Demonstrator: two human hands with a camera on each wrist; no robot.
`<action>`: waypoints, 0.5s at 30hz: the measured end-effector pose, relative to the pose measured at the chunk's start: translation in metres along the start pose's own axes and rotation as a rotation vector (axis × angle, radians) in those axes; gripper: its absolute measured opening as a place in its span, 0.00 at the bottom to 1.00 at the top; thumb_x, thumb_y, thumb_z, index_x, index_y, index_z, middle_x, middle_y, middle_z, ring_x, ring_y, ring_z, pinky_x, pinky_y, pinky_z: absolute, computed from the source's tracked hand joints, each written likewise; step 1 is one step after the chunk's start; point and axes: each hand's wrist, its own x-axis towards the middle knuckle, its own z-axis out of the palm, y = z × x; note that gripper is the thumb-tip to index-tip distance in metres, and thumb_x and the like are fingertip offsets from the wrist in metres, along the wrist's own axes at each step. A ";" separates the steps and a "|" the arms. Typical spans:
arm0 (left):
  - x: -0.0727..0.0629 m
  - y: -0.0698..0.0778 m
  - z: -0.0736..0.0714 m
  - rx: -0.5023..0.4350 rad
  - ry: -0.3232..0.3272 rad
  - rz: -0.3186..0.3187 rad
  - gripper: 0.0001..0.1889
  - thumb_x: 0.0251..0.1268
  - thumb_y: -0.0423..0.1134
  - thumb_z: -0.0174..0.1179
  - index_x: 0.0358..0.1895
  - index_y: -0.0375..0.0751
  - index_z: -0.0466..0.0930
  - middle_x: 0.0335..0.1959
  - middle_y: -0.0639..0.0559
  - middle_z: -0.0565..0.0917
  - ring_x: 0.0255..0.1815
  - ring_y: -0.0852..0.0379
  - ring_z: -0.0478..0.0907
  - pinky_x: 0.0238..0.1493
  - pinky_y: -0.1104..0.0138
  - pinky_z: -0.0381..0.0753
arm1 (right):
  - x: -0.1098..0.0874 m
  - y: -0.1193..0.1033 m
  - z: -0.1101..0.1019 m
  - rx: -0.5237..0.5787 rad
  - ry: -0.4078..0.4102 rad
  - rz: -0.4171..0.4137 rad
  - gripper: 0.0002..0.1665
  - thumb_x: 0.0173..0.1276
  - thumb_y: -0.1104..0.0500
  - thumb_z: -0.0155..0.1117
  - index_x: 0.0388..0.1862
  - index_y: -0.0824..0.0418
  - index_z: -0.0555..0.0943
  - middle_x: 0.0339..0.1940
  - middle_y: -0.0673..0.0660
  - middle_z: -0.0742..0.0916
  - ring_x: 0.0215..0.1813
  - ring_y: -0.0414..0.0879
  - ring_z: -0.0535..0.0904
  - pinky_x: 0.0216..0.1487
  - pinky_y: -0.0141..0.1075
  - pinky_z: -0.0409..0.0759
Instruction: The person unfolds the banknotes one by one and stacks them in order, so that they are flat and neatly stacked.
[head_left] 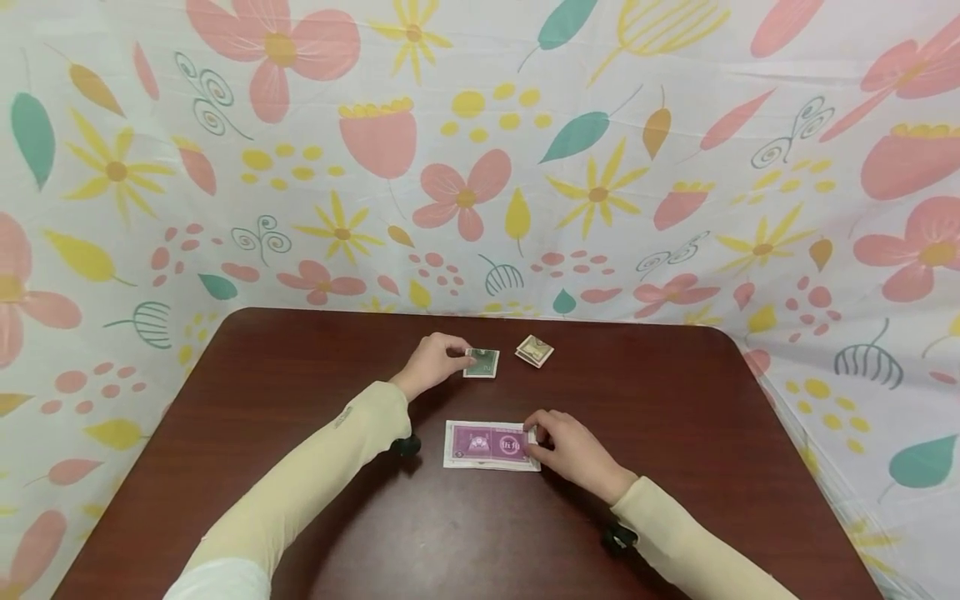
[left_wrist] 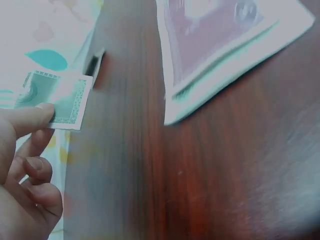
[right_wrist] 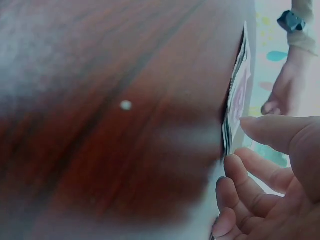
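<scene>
My left hand (head_left: 432, 363) pinches a small folded green banknote (head_left: 486, 364) by its left side, over the far part of the table. In the left wrist view the thumb lies on the face of this note (left_wrist: 67, 100), and the other fingers curl below. Nearer the middle lies a flat stack of banknotes (head_left: 480, 444), a purple one on top. Its right end is held by my right hand (head_left: 573, 450). The right wrist view shows that stack (right_wrist: 235, 105) nearly edge-on, thumb over its face and curled fingers at its end.
Right of the green note lies another folded banknote (head_left: 535, 351), yellowish-brown, near the far edge. The brown wooden table (head_left: 675, 392) reaches back to a flower-printed cloth (head_left: 465, 125). A dark wrist device (head_left: 407, 446) sits under the left sleeve, another (head_left: 618, 537) under the right.
</scene>
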 end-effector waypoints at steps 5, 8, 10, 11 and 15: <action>-0.014 0.008 0.002 -0.028 -0.027 -0.002 0.04 0.69 0.40 0.70 0.38 0.45 0.91 0.46 0.50 0.90 0.39 0.55 0.78 0.41 0.63 0.75 | 0.002 -0.003 -0.005 0.007 0.055 -0.009 0.11 0.65 0.63 0.76 0.44 0.59 0.84 0.30 0.48 0.80 0.34 0.40 0.75 0.37 0.35 0.76; -0.024 0.015 0.003 -0.031 -0.063 0.011 0.04 0.68 0.39 0.71 0.36 0.45 0.91 0.40 0.53 0.90 0.32 0.58 0.74 0.36 0.65 0.73 | 0.006 -0.006 -0.009 0.029 0.088 -0.007 0.10 0.67 0.62 0.75 0.45 0.61 0.84 0.30 0.46 0.81 0.34 0.39 0.75 0.37 0.35 0.76; -0.031 0.020 0.005 -0.020 -0.097 0.025 0.04 0.68 0.39 0.71 0.34 0.45 0.90 0.36 0.55 0.89 0.29 0.59 0.73 0.35 0.66 0.73 | 0.009 -0.009 -0.011 0.047 0.110 -0.009 0.11 0.69 0.61 0.74 0.47 0.62 0.83 0.31 0.45 0.81 0.34 0.41 0.77 0.38 0.35 0.77; -0.034 0.023 0.005 -0.012 -0.114 0.030 0.04 0.68 0.39 0.71 0.34 0.45 0.90 0.33 0.55 0.88 0.28 0.60 0.72 0.34 0.66 0.73 | 0.011 -0.010 -0.012 0.059 0.119 -0.013 0.12 0.70 0.60 0.73 0.48 0.63 0.83 0.31 0.46 0.82 0.35 0.43 0.78 0.38 0.36 0.78; -0.046 0.034 0.007 0.058 -0.169 0.079 0.05 0.66 0.39 0.73 0.32 0.46 0.90 0.30 0.59 0.87 0.29 0.63 0.74 0.35 0.69 0.75 | 0.015 -0.015 -0.016 0.098 0.154 -0.040 0.12 0.71 0.60 0.72 0.50 0.62 0.83 0.37 0.47 0.85 0.38 0.45 0.80 0.42 0.39 0.81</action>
